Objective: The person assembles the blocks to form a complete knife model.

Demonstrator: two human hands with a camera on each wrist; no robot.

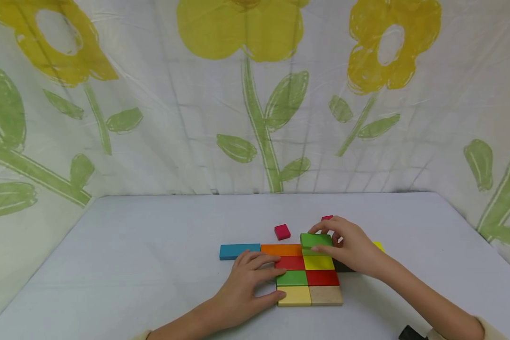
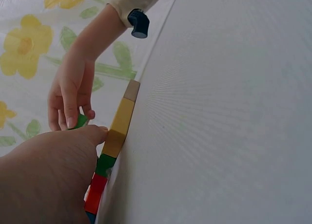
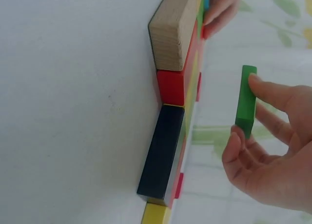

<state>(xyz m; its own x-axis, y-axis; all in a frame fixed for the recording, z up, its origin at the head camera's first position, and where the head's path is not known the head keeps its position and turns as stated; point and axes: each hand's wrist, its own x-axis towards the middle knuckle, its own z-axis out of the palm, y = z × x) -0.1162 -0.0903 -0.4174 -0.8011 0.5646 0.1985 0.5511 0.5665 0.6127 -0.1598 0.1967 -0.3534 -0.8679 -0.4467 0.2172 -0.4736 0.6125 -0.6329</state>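
Between thumb and fingers, my right hand pinches a green block. In the right wrist view this green block is held up off the table, above the flat layout of blocks. My left hand lies along the layout's left side, fingertips and thumb at the edges of a red block, a second green block and a pale yellow block. Beside these sit a yellow block, another red block and a plain wooden block. An orange block borders the back.
A blue block extends the layout leftward. To the right lie a black block and a yellow block, partly behind my right hand in the head view. Small red pieces, one a cube, lie farther back. A flowered curtain hangs behind the white table.
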